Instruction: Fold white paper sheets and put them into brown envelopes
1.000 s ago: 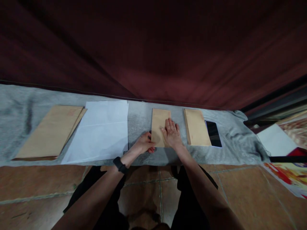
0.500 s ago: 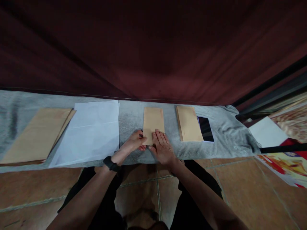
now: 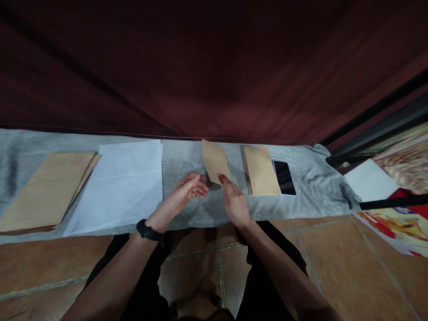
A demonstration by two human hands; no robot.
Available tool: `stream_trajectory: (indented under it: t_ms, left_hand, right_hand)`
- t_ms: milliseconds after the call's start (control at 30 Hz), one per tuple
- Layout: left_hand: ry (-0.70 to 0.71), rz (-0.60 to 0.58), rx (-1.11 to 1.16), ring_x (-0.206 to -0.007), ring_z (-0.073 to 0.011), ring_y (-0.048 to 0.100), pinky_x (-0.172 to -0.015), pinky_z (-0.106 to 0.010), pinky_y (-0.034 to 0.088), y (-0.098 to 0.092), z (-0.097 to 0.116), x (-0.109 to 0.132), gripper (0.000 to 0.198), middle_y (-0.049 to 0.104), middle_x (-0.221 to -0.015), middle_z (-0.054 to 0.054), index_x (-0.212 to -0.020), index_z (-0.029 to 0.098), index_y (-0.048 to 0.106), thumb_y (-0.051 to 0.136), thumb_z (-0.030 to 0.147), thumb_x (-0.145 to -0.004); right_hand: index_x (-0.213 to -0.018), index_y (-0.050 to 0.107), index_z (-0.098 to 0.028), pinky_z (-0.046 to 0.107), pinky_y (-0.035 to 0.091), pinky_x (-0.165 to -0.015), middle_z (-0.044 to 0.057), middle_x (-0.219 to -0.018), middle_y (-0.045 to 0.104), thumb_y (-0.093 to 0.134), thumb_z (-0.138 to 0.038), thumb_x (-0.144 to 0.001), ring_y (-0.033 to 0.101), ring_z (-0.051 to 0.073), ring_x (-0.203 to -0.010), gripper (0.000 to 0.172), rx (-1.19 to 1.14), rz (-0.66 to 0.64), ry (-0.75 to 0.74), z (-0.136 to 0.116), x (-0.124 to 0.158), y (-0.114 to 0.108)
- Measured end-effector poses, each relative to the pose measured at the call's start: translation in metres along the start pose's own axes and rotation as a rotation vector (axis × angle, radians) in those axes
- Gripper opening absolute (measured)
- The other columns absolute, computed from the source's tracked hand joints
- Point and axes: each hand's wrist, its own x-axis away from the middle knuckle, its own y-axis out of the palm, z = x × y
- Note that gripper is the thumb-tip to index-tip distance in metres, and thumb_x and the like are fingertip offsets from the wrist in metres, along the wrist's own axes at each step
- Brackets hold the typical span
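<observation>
A brown paper envelope is tilted up off the grey cloth, its near edge pinched in my right hand. To its left, my left hand hovers over the cloth with fingers apart and nothing in them, just short of the envelope. Right of the held one lies a stack of brown envelopes. A phone with a dark screen rests against that stack's right side.
White paper sheets lie left of my hands, beside a pile of larger brown envelopes. All sit on a grey cloth before a dark red curtain. Printed boxes or bags stand at the far right.
The envelope was flat under both hands. My right hand now lifts it, tilted, by its near edge. My left hand has let go and moved slightly left.
</observation>
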Motion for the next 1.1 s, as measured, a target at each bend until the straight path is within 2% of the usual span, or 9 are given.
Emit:
stream_trajectory:
  t_ms: [133, 200, 300, 433, 500, 667, 767, 967, 1100]
  left_hand:
    - [-0.045, 0.024, 0.036, -0.089, -0.0207, 0.076, -0.081, -0.032, 0.06, 0.007, -0.008, 0.001, 0.054, 0.078, -0.1, -0.012, -0.116, 0.015, 0.064, 0.081, 0.053, -0.081]
    - [-0.079, 0.001, 0.046, -0.092, -0.0222, 0.076, -0.084, -0.035, 0.06, 0.015, -0.014, 0.003, 0.055, 0.078, -0.104, -0.012, -0.119, 0.016, 0.064, 0.083, 0.05, -0.08]
    - [-0.072, -0.003, 0.056, -0.092, -0.021, 0.075, -0.08, -0.032, 0.06, 0.028, -0.022, 0.006, 0.052, 0.077, -0.107, -0.011, -0.113, 0.017, 0.065, 0.085, 0.047, -0.077]
    - [-0.002, 0.132, 0.006, -0.084, -0.0169, 0.07, -0.067, -0.025, 0.055, 0.032, -0.026, 0.004, 0.051, 0.076, -0.104, -0.007, -0.108, 0.018, 0.067, 0.089, 0.041, -0.068]
    - [-0.002, 0.144, -0.048, -0.079, -0.0163, 0.067, -0.063, -0.025, 0.052, 0.027, -0.023, 0.001, 0.048, 0.076, -0.1, -0.006, -0.106, 0.018, 0.068, 0.087, 0.038, -0.067]
    - [-0.029, 0.088, -0.199, -0.076, -0.0173, 0.063, -0.054, -0.023, 0.044, 0.007, -0.009, -0.004, 0.046, 0.077, -0.102, -0.008, -0.106, 0.017, 0.071, 0.082, 0.035, -0.065]
    - [-0.044, 0.046, -0.281, -0.076, -0.0175, 0.063, -0.051, -0.022, 0.04, -0.002, -0.003, -0.003, 0.056, 0.076, -0.105, -0.008, -0.113, 0.015, 0.069, 0.083, 0.035, -0.063]
    - [-0.069, 0.158, -0.301, -0.072, -0.0175, 0.066, -0.054, -0.023, 0.044, -0.01, -0.01, -0.006, 0.062, 0.075, -0.091, -0.004, -0.117, 0.018, 0.058, 0.085, 0.036, -0.064]
    - [-0.102, 0.12, -0.38, -0.054, -0.0132, 0.058, -0.051, -0.023, 0.042, -0.012, -0.017, -0.007, 0.066, 0.068, -0.07, 0.004, -0.124, 0.019, 0.052, 0.084, 0.028, -0.066]
  right_hand:
    - [-0.121, 0.064, -0.023, 0.038, 0.054, -0.104, 0.009, -0.121, 0.074, 0.038, -0.045, -0.104, 0.068, 0.022, -0.116, 0.038, -0.544, 0.322, 0.264, -0.002, -0.01, -0.009]
    - [-0.115, 0.062, -0.025, 0.037, 0.055, -0.102, 0.007, -0.116, 0.074, 0.045, -0.05, -0.1, 0.069, 0.021, -0.115, 0.033, -0.818, 0.387, 0.333, -0.006, -0.013, -0.002]
    - [-0.107, 0.062, -0.027, 0.036, 0.057, -0.101, 0.005, -0.112, 0.076, 0.058, -0.048, -0.092, 0.071, 0.02, -0.112, 0.027, -1.097, 0.374, 0.399, -0.017, -0.012, 0.015]
    - [-0.1, 0.065, -0.025, 0.037, 0.062, -0.09, 0.007, -0.113, 0.077, 0.073, -0.048, -0.081, 0.073, 0.023, -0.105, 0.031, -1.241, 0.216, 0.473, -0.026, -0.005, 0.034]
    - [-0.096, 0.067, -0.023, 0.036, 0.063, -0.084, 0.007, -0.107, 0.078, 0.078, -0.048, -0.076, 0.074, 0.022, -0.096, 0.034, -1.245, 0.174, 0.536, -0.021, -0.005, 0.036]
    - [-0.08, 0.065, -0.022, 0.027, 0.059, -0.061, -0.001, -0.073, 0.072, 0.088, -0.043, -0.063, 0.07, 0.016, -0.065, 0.035, -1.163, 0.246, 0.692, 0.009, -0.013, 0.023]
    - [-0.081, 0.066, -0.021, 0.024, 0.056, -0.053, -0.004, -0.067, 0.069, 0.088, -0.043, -0.062, 0.065, 0.012, -0.055, 0.036, -1.051, 0.147, 0.691, 0.022, -0.017, 0.015]
    - [-0.071, 0.063, -0.022, 0.02, 0.046, -0.043, -0.005, -0.056, 0.065, 0.074, -0.043, -0.08, 0.057, 0.01, -0.045, 0.025, -0.663, -0.1, 0.651, 0.027, -0.015, 0.01]
    - [-0.07, 0.064, -0.024, 0.024, 0.048, -0.052, -0.003, -0.056, 0.065, 0.066, -0.038, -0.09, 0.062, 0.014, -0.05, 0.025, -0.306, -0.176, 0.543, 0.025, -0.011, 0.001]
